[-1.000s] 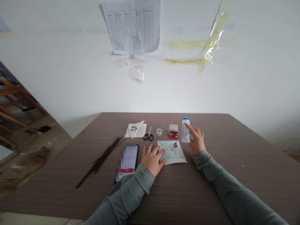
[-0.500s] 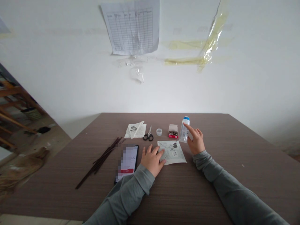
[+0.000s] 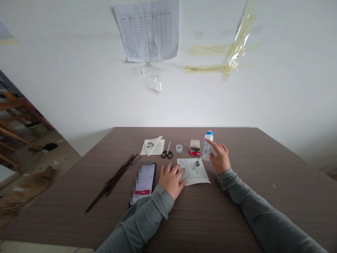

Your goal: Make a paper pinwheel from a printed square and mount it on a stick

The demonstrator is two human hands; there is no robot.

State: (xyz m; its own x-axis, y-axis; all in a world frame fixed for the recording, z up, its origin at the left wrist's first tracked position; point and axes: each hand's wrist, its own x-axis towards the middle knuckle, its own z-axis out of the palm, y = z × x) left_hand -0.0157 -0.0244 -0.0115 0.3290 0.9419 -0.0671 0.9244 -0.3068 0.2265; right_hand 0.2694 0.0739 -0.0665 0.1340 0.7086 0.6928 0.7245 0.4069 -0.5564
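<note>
My left hand (image 3: 171, 181) lies flat on the table with its fingers spread, the fingertips on the left edge of a printed paper sheet (image 3: 194, 171) folded to a point. My right hand (image 3: 221, 159) stands just beyond that sheet, its fingers curled against a white plastic bottle with a blue cap (image 3: 207, 146). The bottle's base stays on or very near the table, and it leans slightly to the left. My index finger lies along its upper side. My palm hides part of the far grip.
Left of my hand are a blurred phone (image 3: 143, 182) and thin dark sticks (image 3: 113, 181). Farther back stand a printed paper (image 3: 154, 147), scissors (image 3: 166, 151), a small transparent cap (image 3: 179, 148) and a small box of fasteners (image 3: 195, 147). All sit on a brown wood-grain table (image 3: 237, 200).
The bottle has shifted slightly left and now leans more, with my right hand following it. My left hand and the folded sheet stay in nearly the same place.
</note>
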